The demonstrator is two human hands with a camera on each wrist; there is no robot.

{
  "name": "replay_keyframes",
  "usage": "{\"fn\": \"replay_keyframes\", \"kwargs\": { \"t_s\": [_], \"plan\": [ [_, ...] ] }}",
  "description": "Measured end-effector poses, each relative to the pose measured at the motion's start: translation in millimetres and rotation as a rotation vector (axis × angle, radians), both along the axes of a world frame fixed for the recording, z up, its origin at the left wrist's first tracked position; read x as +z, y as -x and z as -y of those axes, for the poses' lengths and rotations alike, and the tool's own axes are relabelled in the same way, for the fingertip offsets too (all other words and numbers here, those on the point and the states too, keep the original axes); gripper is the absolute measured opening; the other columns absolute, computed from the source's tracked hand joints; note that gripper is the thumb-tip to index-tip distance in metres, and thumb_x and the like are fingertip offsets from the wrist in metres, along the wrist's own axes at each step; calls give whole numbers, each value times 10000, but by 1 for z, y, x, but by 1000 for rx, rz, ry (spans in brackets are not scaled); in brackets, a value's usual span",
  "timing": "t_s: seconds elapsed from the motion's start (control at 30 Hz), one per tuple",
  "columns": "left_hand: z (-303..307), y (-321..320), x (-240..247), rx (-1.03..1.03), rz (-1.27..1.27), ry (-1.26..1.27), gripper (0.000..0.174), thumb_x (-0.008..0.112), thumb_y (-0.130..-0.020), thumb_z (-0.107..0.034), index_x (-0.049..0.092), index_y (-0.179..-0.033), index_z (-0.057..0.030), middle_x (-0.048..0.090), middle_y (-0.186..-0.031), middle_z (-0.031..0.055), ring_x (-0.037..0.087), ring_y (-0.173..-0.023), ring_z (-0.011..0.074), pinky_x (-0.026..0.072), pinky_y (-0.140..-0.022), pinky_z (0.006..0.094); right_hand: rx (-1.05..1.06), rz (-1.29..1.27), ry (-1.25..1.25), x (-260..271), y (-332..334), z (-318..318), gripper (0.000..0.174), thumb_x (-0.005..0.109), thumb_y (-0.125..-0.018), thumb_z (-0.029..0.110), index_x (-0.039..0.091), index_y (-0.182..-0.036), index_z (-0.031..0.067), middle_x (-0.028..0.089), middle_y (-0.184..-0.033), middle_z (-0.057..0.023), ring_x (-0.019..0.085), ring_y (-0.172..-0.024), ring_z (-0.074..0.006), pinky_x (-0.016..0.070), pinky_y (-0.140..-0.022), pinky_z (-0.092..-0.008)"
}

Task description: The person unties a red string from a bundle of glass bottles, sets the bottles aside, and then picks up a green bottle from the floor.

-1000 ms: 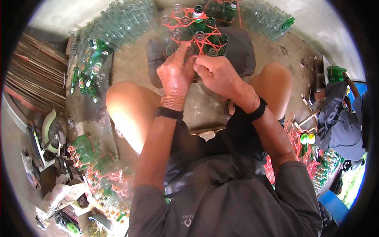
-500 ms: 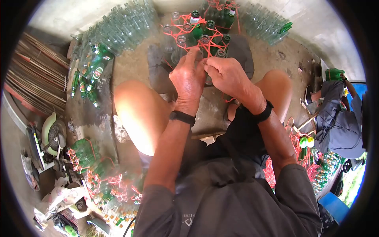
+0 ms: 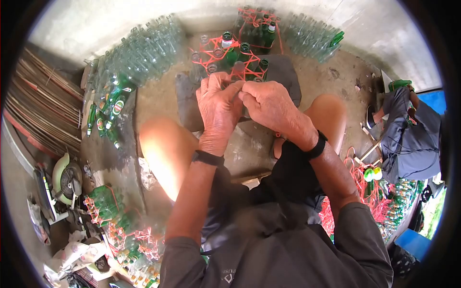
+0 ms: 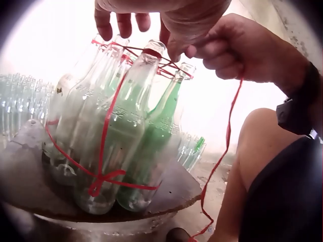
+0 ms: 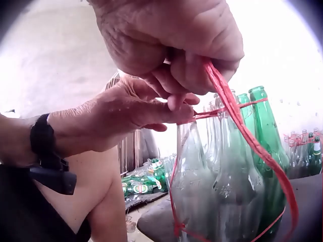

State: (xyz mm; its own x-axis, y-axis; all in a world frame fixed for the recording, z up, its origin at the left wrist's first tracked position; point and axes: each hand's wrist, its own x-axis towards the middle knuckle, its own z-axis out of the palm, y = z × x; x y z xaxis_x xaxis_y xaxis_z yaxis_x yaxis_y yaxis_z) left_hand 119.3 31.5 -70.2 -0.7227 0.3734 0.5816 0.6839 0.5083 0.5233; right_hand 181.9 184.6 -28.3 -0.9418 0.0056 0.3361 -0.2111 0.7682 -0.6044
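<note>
At the head view's upper centre, by the near mouths of a laced glass-bottle bundle [image 4: 128, 121], the left hand [image 3: 218, 106] pinches red twine [image 5: 216, 75]; the right hand [image 3: 272, 102] grips it, fingers curled. Knotting seems in hand, probably calling next for a tight pull.

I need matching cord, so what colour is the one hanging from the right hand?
Red; the cord shows best in the right wrist view.

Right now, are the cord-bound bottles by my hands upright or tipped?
Upright: the bottles rest on their bases on the gray stand, mouths up.
</note>
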Motion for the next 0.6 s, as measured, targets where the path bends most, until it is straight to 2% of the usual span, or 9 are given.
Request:
{"fn": "replay_keyframes", "kwargs": {
  "t_s": [0.1,0.2,0.27,0.33,0.4,0.43,0.5,0.53,0.6],
  "plan": [
    [-3,4,-6,-39,-39,-76,250,847,-745,-120,837,-981,-201,647,-1101,-1,613,-1051,263,455,-898,429,24,-39,47,-1,1,-3,184,649,-958,181,641,-833,46,662,-753,-205,671,-753,-462,521,-652,-565],
    [-3,7,-10,-76,-62,-77,202,851,-751,-128,829,-943,-187,648,-1042,-2,615,-1031,267,453,-892,432,54,-38,7,9,3,-13,202,662,-954,177,634,-803,45,665,-755,-200,668,-732,-452,525,-643,-551],
    [-4,6,-9,-81,-70,-72,177,850,-759,-129,823,-928,-173,648,-1021,-1,622,-1018,265,451,-892,433,140,-100,-122,15,6,-28,231,686,-944,174,618,-768,41,651,-737,-204,671,-720,-437,521,-629,-532],
    [-5,7,-5,-87,-84,-73,153,850,-766,-131,816,-913,-160,647,-1000,0,628,-1006,263,449,-891,435,138,-87,-88,22,11,-49,259,720,-937,187,625,-751,32,631,-713,-193,662,-696,-418,507,-604,-495],
    [-5,7,0,-95,-101,-38,156,867,-794,-88,823,-938,-130,668,-997,20,643,-959,267,470,-871,402,172,-23,-109,37,15,-72,279,747,-941,219,648,-770,22,595,-674,-168,626,-625,-356,481,-577,-441],
    [-5,7,2,-94,-93,-18,134,867,-809,-110,824,-935,-121,695,-1034,12,667,-978,261,479,-863,408,168,-19,-109,42,18,-84,279,747,-941,219,648,-770,22,595,-674,-168,626,-625,-356,481,-577,-441],
    [-6,7,6,-93,-96,9,109,862,-828,-132,824,-929,-119,720,-1052,5,677,-1001,255,482,-857,411,199,108,-116,47,22,-108,277,753,-953,236,668,-809,15,560,-654,-137,550,-578,-275,452,-568,-400],
    [-7,8,6,-89,-106,34,91,857,-847,-154,824,-923,-118,746,-1070,-2,686,-1023,249,486,-852,415,196,110,-115,49,24,-119,277,753,-953,236,668,-809,15,560,-654,-137,550,-578,-275,452,-568,-400],
    [-7,10,5,-89,-95,47,86,851,-863,-171,823,-919,-113,766,-1069,-1,694,-1024,248,489,-850,417,217,147,-200,55,24,-135,261,750,-986,181,629,-842,0,474,-657,-85,449,-605,-160,403,-574,-340]
  ]
}}
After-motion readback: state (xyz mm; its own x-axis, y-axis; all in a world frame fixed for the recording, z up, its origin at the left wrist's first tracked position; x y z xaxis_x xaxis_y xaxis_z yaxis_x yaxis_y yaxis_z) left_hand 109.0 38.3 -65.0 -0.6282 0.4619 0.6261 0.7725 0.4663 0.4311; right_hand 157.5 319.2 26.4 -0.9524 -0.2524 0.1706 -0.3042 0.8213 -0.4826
